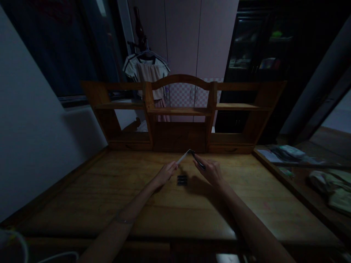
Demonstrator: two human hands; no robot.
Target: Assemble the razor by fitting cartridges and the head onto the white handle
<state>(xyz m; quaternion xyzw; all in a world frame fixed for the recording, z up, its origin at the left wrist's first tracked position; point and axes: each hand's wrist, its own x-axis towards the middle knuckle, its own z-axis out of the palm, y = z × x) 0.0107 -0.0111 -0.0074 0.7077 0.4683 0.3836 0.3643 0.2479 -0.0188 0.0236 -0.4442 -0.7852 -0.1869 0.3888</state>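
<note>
My left hand point(166, 173) is closed on one end of a thin white strip point(183, 157), which slants up and away and bends at its far tip. My right hand point(210, 170) is wrapped round a slim dark object point(197, 160); its kind is too dim to tell. The far ends of the strip and the dark object meet above the table, and whether they are joined cannot be seen. Between my forearms, a small black piece with several dark bars point(182, 180) lies on the wooden desk point(123, 197).
A wooden shelf unit point(179, 111) stands along the desk's far edge. Clothes on a hanger point(148, 67) hang behind it at left. To the right, papers point(287, 153) and folded cloth point(334, 190) lie on a lower surface. A white cable point(23, 241) shows at the lower left.
</note>
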